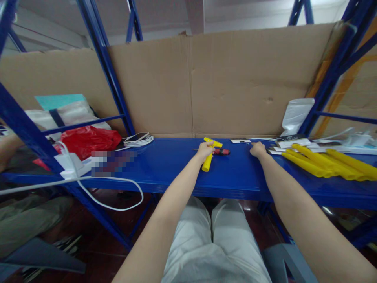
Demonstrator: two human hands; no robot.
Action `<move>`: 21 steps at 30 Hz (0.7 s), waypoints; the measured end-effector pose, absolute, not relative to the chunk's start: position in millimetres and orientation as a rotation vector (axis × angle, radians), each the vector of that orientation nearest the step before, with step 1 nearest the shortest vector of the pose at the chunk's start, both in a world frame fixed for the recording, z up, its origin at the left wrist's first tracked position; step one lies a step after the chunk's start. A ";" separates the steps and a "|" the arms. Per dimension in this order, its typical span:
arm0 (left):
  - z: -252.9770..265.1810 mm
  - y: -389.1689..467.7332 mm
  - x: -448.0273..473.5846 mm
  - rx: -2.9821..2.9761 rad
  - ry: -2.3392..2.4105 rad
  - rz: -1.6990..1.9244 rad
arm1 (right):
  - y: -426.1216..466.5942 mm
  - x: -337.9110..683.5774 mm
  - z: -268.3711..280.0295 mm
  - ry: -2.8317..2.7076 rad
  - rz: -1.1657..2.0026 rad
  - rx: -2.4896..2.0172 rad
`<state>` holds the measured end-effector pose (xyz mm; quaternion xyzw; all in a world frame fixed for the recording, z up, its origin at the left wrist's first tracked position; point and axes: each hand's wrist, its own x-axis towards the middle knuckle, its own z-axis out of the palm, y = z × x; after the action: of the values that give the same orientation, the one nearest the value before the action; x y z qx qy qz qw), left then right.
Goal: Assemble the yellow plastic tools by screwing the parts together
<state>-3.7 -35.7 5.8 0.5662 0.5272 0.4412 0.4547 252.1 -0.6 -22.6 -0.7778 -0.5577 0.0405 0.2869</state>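
Note:
My left hand [205,151] is closed around a yellow T-shaped plastic piece [207,163] above the blue tabletop [171,165]. Its crossbar shows beyond my fingers and its stem below them. A screwdriver with a red and black handle [222,151] lies right by that hand, its thin shaft poking out on the left; whether my fingers touch it I cannot tell. Farther right, my right hand [258,150] is down at the tabletop with its fingers drawn together. Just left of those fingertips are a flat white piece [240,141] and tiny dark bits. What the fingertips pinch, if anything, is too small to make out.
Several yellow tubes [312,161] lie at the right, near a small black-and-white box [293,140]. Leftward are a phone [137,137] on coiled white cable, a red plastic bag [91,139] and a power strip [70,165]. Cardboard [229,82] stands behind. Another person's arm [10,147] shows far left.

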 end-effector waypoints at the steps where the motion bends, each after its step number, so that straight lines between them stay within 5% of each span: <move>1: 5.1 -35.0 -3.7 1.400 1.297 1.088 | -1.1 251.0 -21.7 -1.515 0.085 -2.138; 21: 2.0 -34.2 -2.0 1.433 1.249 1.065 | 16.2 254.8 -18.9 -1.879 -0.104 -2.311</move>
<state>-2.0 -34.2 2.0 0.5828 0.5081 0.4332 0.4632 254.8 16.2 -18.9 -0.7729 -0.6284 -0.0346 0.0803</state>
